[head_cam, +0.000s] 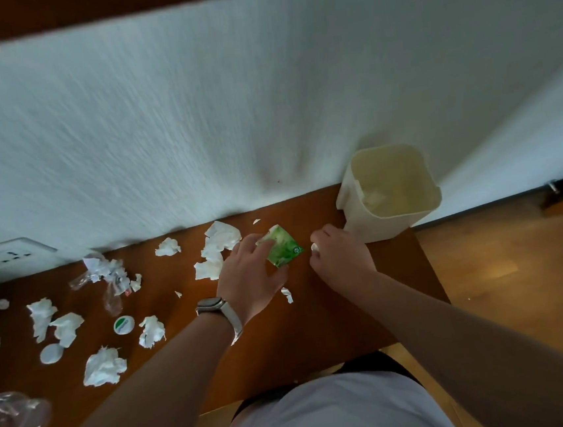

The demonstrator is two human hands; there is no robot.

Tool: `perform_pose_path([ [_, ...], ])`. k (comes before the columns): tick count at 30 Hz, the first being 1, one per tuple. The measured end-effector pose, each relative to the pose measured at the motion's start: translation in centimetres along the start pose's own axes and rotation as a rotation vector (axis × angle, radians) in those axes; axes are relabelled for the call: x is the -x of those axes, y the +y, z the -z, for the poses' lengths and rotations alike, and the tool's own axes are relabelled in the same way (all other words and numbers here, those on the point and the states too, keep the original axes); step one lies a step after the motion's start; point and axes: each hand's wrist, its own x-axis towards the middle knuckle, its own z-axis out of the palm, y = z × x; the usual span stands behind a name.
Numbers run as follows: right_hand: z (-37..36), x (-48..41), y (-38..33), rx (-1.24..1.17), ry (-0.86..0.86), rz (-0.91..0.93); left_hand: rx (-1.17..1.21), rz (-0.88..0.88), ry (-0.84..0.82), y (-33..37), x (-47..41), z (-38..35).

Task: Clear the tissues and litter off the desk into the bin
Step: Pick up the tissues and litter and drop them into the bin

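Your left hand (250, 275) grips a glossy green wrapper (283, 247) — creased, roughly square — by its near edge. Just right of it, your right hand (341, 255) curls round a small white scrap (315, 247). Beyond the right knuckles stands the bin (391, 225): cream plastic, squarish with rounded corners, open-topped, with a pale tissue piece (373, 197) inside. Left of your left hand lies a torn soft tissue (217, 254). Further left, crumpled wads (104, 366) lie scattered over the smooth brown wooden desk (319, 330). A rough white wall (263, 111) stands behind. The desk edge ends right of your right forearm — wooden floor (520, 276) there.
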Motion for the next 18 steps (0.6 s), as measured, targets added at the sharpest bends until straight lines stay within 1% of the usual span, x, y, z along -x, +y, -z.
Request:
perform_pose_path([
  [2,2.5,0.6,0.1,0.009,0.077,0.057,0.009,0.003,0.016,1.0,-0.5,1.0],
  [5,6.4,1.2,0.9,-0.067,0.150,0.100,0.034,-0.010,0.048,3.2,-2.0,2.4],
  [10,11.6,2.1,4.4,-0.109,0.270,0.085,0.113,-0.071,0.094,8.4,-4.8,4.1],
  [13,13.4,2.1,7.6,-0.098,0.253,0.054,0.117,-0.112,0.100,11.8,-6.4,4.3],
  [18,14.0,1.3,11.9,-0.114,0.148,0.067,0.016,-0.143,0.022,15.8,-8.4,3.1],
])
